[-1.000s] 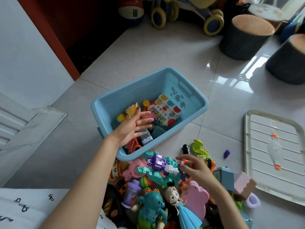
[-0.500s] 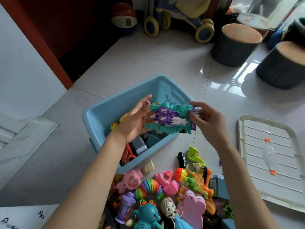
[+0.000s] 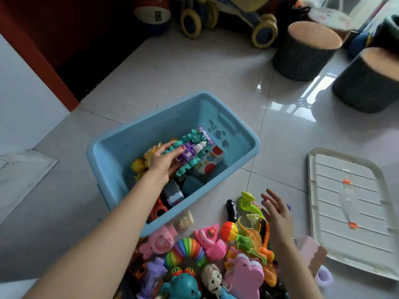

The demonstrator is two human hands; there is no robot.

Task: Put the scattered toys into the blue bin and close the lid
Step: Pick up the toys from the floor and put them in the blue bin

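Observation:
The blue bin (image 3: 155, 130) stands open on the tiled floor with several toys inside. My left hand (image 3: 165, 162) reaches into it and holds a teal and purple block toy (image 3: 192, 151) that lies on the other toys. My right hand (image 3: 277, 214) hovers open with spread fingers over the scattered pile just in front of the bin. In that pile are a pink rabbit (image 3: 157, 242), a rainbow spring (image 3: 187, 251), a doll (image 3: 213, 279), a green dinosaur (image 3: 248, 240) and a black car (image 3: 232, 210). The white lid (image 3: 345, 223) lies flat on the floor to the right.
Two stump-shaped stools (image 3: 306, 50) (image 3: 367, 83) stand at the back right. A stroller wheel (image 3: 264, 33) and a ball (image 3: 151, 16) sit along the far wall. A red door frame (image 3: 43, 61) and white wall border the left.
Both hands carried the block toy from the pile to above the bin. Now my left hand has lowered it into the bin, and my right hand has let go and returned to the pile.

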